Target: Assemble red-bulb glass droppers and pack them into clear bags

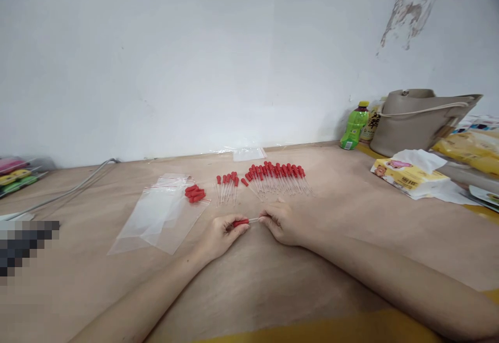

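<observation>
Between thumb and fingers, my left hand (pixel 226 232) pinches a red rubber bulb (pixel 240 222). Thin clear glass tubes (pixel 253 220) run from the bulb side to my right hand (pixel 277 222), whose fingertips are closed on them. Beyond my hands lies a large group of red-capped droppers (pixel 278 174), side by side with bulbs toward the wall. A smaller group of droppers (pixel 227 186) is to its left. Several loose red bulbs (pixel 195 194) rest on the edge of clear plastic bags (pixel 156 215) at the left.
The table (pixel 249 291) has brown paper over it. At the back right stand a green bottle (pixel 354 126) and a beige bag (pixel 409 122), with a tissue pack (pixel 411 176) nearer. A grey cable (pixel 83 179) runs along the left.
</observation>
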A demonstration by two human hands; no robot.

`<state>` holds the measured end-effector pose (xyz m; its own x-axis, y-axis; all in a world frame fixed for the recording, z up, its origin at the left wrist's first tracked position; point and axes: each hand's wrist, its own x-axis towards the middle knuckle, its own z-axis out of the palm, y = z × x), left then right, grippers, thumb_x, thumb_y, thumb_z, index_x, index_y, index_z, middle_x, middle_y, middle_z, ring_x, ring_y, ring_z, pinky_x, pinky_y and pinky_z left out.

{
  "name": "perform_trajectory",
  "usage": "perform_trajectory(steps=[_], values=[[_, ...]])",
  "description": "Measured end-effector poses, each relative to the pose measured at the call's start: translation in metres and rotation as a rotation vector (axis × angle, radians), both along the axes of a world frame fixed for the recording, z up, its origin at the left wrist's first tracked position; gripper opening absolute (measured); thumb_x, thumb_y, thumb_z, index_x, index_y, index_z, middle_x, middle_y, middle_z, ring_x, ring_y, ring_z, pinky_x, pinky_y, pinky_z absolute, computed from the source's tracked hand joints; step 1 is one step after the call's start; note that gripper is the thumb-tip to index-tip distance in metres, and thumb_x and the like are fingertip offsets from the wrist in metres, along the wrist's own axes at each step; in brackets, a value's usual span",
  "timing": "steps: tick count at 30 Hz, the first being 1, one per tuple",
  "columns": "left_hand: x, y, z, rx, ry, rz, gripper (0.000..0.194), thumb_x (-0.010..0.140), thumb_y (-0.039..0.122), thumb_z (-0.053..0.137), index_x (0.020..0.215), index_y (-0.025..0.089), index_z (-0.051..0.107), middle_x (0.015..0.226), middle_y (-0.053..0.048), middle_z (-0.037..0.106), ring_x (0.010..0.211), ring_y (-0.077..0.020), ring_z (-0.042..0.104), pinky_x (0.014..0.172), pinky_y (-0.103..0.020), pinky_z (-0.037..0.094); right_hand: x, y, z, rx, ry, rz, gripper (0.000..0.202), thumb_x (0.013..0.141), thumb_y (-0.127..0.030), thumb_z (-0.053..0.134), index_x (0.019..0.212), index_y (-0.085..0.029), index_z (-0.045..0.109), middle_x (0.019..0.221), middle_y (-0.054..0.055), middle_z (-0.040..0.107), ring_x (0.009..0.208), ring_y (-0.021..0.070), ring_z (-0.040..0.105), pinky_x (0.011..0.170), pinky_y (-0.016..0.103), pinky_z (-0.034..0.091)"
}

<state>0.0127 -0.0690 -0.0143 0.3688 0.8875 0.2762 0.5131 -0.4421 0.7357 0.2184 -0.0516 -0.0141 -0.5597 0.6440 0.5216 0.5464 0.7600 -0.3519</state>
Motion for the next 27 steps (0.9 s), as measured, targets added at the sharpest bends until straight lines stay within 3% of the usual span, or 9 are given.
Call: perform_trajectory(steps=[6, 10, 14, 17, 22, 27], values=[[0.000, -0.001, 0.000, 0.000, 0.002, -0.034, 0.021, 0.080, 0.033, 0.051, 0.089, 0.021, 0.065, 0.081, -0.001, 0.067, 0.069, -0.0154, 0.060, 0.062, -0.025, 0.047, -0.003, 0.001, -0.002, -0.006, -0.079, -0.012, 0.023, 0.086, -0.024, 0.039, 0.074, -0.018, 0.057, 0.068, 0.002, 0.062, 0.064, 0.0131, 0.053, 0.068, 0.029, 0.033], [0.000, 0.003, -0.002, 0.030, 0.001, -0.020, 0.019, 0.079, 0.032, 0.052, 0.087, 0.021, 0.065, 0.081, -0.001, 0.067, 0.070, -0.0153, 0.060, 0.063, -0.025, 0.048, -0.002, 0.000, 0.010, -0.036, -0.136, 0.011, 0.023, 0.086, -0.023, 0.040, 0.071, -0.018, 0.056, 0.068, 0.002, 0.062, 0.064, 0.0129, 0.053, 0.067, 0.027, 0.035], [-0.001, 0.004, 0.005, 0.050, -0.002, 0.040, 0.023, 0.075, 0.030, 0.057, 0.095, 0.020, 0.062, 0.080, -0.002, 0.065, 0.065, -0.0144, 0.059, 0.059, -0.025, 0.048, 0.004, 0.002, 0.022, -0.018, -0.165, 0.033, 0.014, 0.081, -0.023, 0.048, 0.073, -0.017, 0.059, 0.075, 0.004, 0.062, 0.073, 0.0144, 0.053, 0.066, 0.025, 0.037], [-0.002, 0.004, 0.013, 0.104, 0.063, 0.106, 0.031, 0.072, 0.029, 0.060, 0.101, 0.020, 0.059, 0.077, -0.001, 0.061, 0.063, -0.0134, 0.055, 0.058, -0.025, 0.048, 0.009, 0.014, 0.027, -0.125, -0.101, -0.100, 0.014, 0.078, -0.020, 0.049, 0.071, -0.016, 0.060, 0.071, 0.003, 0.062, 0.065, 0.0127, 0.053, 0.059, 0.023, 0.037], [-0.002, 0.003, 0.020, 0.171, 0.211, 0.063, 0.018, 0.075, 0.027, 0.056, 0.089, 0.019, 0.064, 0.077, -0.003, 0.060, 0.062, -0.0134, 0.052, 0.058, -0.025, 0.045, 0.010, 0.058, 0.031, -0.348, 0.041, -0.481, 0.024, 0.075, -0.030, 0.050, 0.058, -0.017, 0.059, 0.057, 0.001, 0.060, 0.058, 0.0122, 0.055, 0.055, 0.020, 0.038], [-0.002, 0.001, 0.021, 0.174, 0.245, 0.041, 0.016, 0.077, 0.026, 0.054, 0.088, 0.020, 0.064, 0.082, -0.004, 0.061, 0.065, -0.0146, 0.053, 0.061, -0.026, 0.044, -0.002, 0.101, 0.031, -0.340, 0.051, -0.681, 0.028, 0.076, -0.035, 0.047, 0.059, -0.017, 0.061, 0.064, 0.005, 0.062, 0.068, 0.0166, 0.058, 0.058, 0.023, 0.039]])
